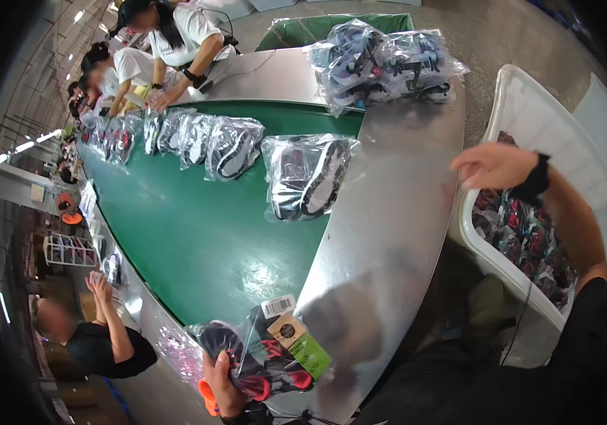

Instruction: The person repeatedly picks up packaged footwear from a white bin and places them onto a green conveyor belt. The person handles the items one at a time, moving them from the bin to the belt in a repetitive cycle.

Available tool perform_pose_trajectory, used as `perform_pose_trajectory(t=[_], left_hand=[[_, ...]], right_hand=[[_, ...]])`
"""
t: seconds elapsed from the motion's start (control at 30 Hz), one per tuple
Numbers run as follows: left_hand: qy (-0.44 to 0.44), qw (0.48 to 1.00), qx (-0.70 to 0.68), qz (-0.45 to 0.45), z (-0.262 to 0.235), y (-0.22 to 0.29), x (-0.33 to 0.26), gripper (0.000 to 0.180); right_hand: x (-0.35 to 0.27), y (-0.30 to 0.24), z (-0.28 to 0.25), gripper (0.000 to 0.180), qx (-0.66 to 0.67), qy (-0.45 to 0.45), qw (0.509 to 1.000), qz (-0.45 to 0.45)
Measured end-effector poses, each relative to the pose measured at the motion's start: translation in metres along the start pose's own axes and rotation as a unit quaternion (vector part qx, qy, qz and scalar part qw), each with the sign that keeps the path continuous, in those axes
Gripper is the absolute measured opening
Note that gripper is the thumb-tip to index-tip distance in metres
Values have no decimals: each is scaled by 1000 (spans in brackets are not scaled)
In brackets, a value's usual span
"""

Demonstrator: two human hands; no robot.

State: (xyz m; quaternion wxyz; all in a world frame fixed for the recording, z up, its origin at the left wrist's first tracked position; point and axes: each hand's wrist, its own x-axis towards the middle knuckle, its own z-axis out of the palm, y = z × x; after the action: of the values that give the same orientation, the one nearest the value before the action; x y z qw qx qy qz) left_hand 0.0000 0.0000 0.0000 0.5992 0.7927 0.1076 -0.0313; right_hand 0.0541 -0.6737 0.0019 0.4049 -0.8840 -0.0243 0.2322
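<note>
At the near end of the table, my left hand (223, 382) is closed round a clear plastic bag with a pair of black shoes (261, 358) with pink-red parts. A green and tan card tag and a white barcode label show on that bag. My right hand (498, 166) is over the near rim of a white bin (505, 258), fingers loosely extended and slightly blurred, holding nothing. Inside the bin lie several bagged dark and red shoes (523, 227). On the green conveyor belt (211, 241), a bagged pair of grey and black shoes (308, 177) lies nearest me.
More bagged shoes (233, 152) line the belt's far side. Bagged blue-grey shoes (388, 64) are piled on the metal table edge (388, 205), before a green-lined bin (332, 25). Co-workers (176, 42) stand along the far side; another person (105, 333) is at left.
</note>
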Motion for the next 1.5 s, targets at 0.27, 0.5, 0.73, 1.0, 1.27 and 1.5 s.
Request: perform_pose_trajectory(t=[0.27, 0.5, 0.73, 1.0, 1.27, 1.5], left_hand=[[-46, 979, -128, -150, 83, -43, 19, 60], [-117, 986, -50, -109, 71, -33, -21, 103], [-82, 983, -132, -96, 96, -38, -26, 96], [-73, 967, -205, -129, 86, -56, -23, 89], [-86, 962, -203, -159, 56, -66, -48, 97], [-73, 968, -163, -176, 54, -59, -56, 62]], right_hand=[[131, -48, -42, 71, 47, 41, 994, -89], [266, -114, 104, 108, -65, 148, 986, -37], [212, -99, 118, 62, 21, 174, 982, -76], [157, -127, 209, 39, -4, 262, 948, -181], [156, -130, 261, 41, 61, 328, 922, -198], [163, -177, 265, 65, 13, 249, 968, 22]])
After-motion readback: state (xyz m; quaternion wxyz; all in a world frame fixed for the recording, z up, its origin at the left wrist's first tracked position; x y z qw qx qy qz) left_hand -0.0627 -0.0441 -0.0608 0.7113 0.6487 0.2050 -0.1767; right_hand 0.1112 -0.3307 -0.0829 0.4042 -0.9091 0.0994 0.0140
